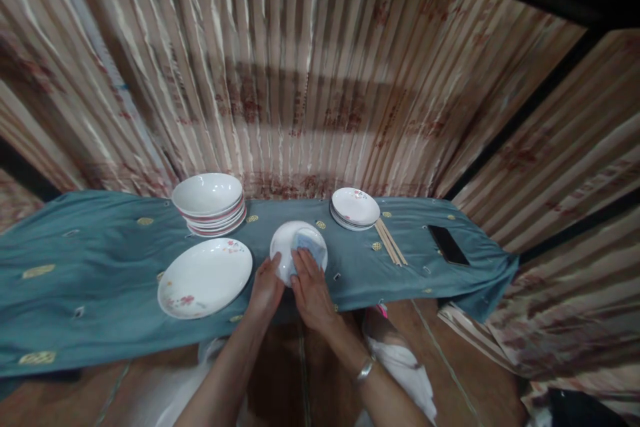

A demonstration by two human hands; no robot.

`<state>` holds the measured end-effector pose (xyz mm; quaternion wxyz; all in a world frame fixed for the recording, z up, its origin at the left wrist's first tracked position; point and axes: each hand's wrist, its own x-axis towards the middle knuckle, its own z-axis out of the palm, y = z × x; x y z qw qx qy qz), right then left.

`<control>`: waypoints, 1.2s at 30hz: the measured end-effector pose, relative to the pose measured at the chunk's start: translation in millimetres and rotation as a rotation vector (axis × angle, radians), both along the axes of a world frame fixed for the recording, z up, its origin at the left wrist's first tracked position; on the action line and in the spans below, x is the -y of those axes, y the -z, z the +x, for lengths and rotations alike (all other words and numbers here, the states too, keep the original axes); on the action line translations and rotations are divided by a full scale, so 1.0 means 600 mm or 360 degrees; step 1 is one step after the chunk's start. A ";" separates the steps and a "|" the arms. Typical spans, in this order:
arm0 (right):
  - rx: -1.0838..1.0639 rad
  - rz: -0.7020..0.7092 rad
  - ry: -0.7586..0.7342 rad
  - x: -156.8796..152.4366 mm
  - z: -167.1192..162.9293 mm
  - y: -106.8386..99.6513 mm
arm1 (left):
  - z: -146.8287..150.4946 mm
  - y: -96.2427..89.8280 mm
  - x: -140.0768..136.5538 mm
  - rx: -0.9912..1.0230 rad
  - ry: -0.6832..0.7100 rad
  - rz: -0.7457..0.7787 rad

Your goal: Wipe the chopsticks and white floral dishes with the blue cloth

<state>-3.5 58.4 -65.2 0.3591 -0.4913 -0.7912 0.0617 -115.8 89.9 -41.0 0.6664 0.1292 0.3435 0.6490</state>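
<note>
Just above the table's front part, a small white plate (pixel 281 238) is held by its near left rim in my left hand (pixel 266 288). The thumb lies on the rim and the other fingers are mostly hidden. My right hand (pixel 311 288) presses a light blue cloth (pixel 309 243) onto the plate's face with its fingers. To the left lies a large oval plate (pixel 205 278) with red flowers. Behind that stands a stack of bowls and plates (pixel 209 195), a white bowl on top.
A stack of small flowered plates (pixel 355 205) stands at the back right, with several wooden chopsticks (pixel 391 242) beside it. Farther right lies a black phone (pixel 448 245). A teal cloth (pixel 115 267) covers the table; pleated curtains (pixel 300 80) hang behind.
</note>
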 end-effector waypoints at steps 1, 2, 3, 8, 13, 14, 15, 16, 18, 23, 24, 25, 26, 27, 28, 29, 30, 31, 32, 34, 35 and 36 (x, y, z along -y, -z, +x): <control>-0.0003 0.0008 -0.0009 -0.006 -0.002 -0.003 | -0.002 -0.006 0.001 -0.0028 -0.0009 0.0062; -0.0013 0.0018 -0.0009 -0.014 -0.004 -0.006 | -0.003 -0.012 0.002 -0.0058 -0.0022 0.0107; -0.0030 0.0026 0.0001 -0.022 -0.005 -0.007 | -0.003 -0.018 0.003 -0.0085 -0.0037 0.0134; -0.0223 0.0033 0.0128 -0.057 -0.009 -0.012 | -0.002 -0.038 0.002 -0.0117 -0.0049 0.0170; -0.0223 0.0082 0.0051 -0.041 -0.032 -0.030 | -0.006 -0.033 0.001 -0.0201 -0.0027 0.0172; -0.0167 0.0111 -0.0002 -0.034 -0.036 -0.035 | -0.008 -0.030 0.000 -0.0227 -0.0047 0.0176; -0.0103 0.0142 -0.0049 -0.030 -0.039 -0.041 | -0.009 -0.027 0.000 -0.0249 -0.0062 0.0186; -0.0035 0.0172 -0.0082 -0.027 -0.040 -0.047 | -0.010 -0.024 0.001 -0.0263 -0.0069 0.0202; 0.0110 0.0219 -0.0122 -0.029 -0.037 -0.062 | -0.013 -0.021 0.001 -0.0262 -0.0037 0.0250; 0.0362 0.0321 -0.0199 -0.066 -0.013 -0.106 | -0.013 -0.025 0.002 -0.0228 0.0026 0.0284; 0.0355 0.0332 -0.0180 -0.075 -0.007 -0.113 | -0.012 -0.027 0.002 -0.0230 0.0026 0.0274; 0.0332 0.0336 -0.0148 -0.083 -0.003 -0.118 | -0.011 -0.028 0.001 -0.0232 0.0030 0.0263; 0.0295 0.0328 -0.0111 -0.091 0.002 -0.122 | -0.010 -0.029 0.000 -0.0232 0.0040 0.0253; 0.0246 0.0312 -0.0073 -0.097 0.006 -0.123 | -0.009 -0.029 0.000 -0.0232 0.0052 0.0243; 0.0190 0.0291 -0.0040 -0.103 0.011 -0.124 | -0.008 -0.029 0.000 -0.0233 0.0061 0.0237; 0.0127 0.0265 -0.0015 -0.108 0.014 -0.122 | -0.007 -0.029 0.000 -0.0234 0.0061 0.0235; 0.0061 0.0238 0.0004 -0.112 0.018 -0.119 | -0.007 -0.029 0.000 -0.0236 0.0060 0.0234; -0.0007 0.0218 0.0020 -0.115 0.021 -0.115 | -0.007 -0.029 0.001 -0.0237 0.0056 0.0233; -0.0074 0.0207 0.0033 -0.118 0.024 -0.110 | -0.007 -0.030 0.001 -0.0235 0.0053 0.0232; -0.0198 0.0204 0.0053 -0.124 0.027 -0.098 | -0.008 -0.031 0.003 -0.0230 0.0046 0.0231; -0.0255 0.0209 0.0059 -0.127 0.028 -0.092 | -0.009 -0.031 0.004 -0.0230 0.0040 0.0232; -0.0312 0.0213 0.0064 -0.130 0.029 -0.086 | -0.009 -0.032 0.004 -0.0232 0.0033 0.0232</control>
